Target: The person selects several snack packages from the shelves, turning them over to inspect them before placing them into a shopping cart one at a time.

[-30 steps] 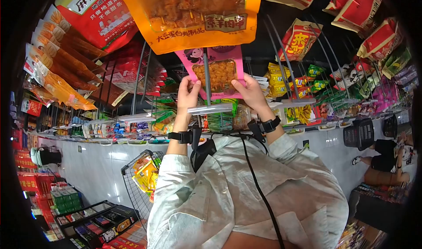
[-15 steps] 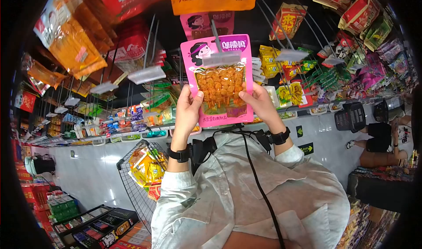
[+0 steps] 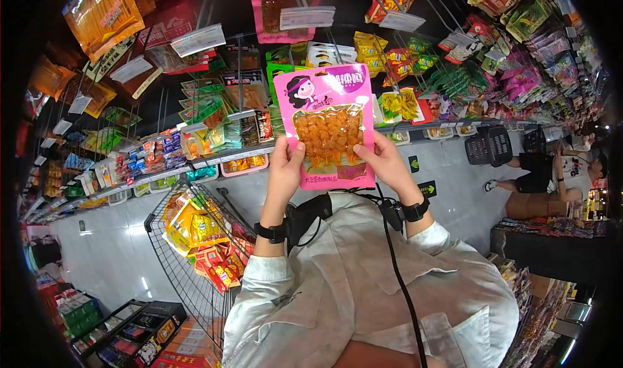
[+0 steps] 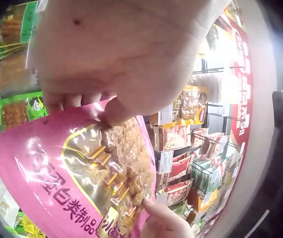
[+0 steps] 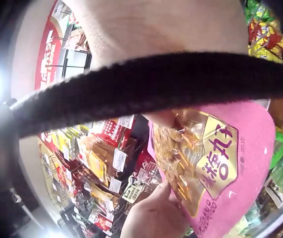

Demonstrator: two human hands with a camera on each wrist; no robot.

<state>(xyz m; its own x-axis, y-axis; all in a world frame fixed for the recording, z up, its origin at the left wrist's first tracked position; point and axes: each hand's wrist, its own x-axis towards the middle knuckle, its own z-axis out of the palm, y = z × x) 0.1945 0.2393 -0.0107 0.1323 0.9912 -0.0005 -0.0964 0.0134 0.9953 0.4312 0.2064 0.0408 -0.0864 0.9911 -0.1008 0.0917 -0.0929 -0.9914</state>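
A pink snack bag (image 3: 329,128) with a clear window showing brown skewered pieces is held upright in front of the body, free of the shelf hooks. My left hand (image 3: 285,163) pinches its lower left edge, thumb on the front. On the opposite edge my right hand (image 3: 387,162) grips it the same way, its other fingers hidden behind. In the left wrist view the bag (image 4: 82,173) fills the lower middle, with the left hand (image 4: 116,64) above it. A black strap crosses the right wrist view, over part of the right hand (image 5: 171,29) beside the bag (image 5: 250,144).
Another pink bag (image 3: 285,27) hangs behind a price tag (image 3: 307,18) on the rack ahead. A wire shopping cart (image 3: 162,251) with yellow and red snack packs stands at the left. Further right are a black basket (image 3: 488,146) and another person (image 3: 577,176).
The pink bag has come off the hook area toward the body, still held in both hands. The view has tilted down, bringing more of the cart into sight.
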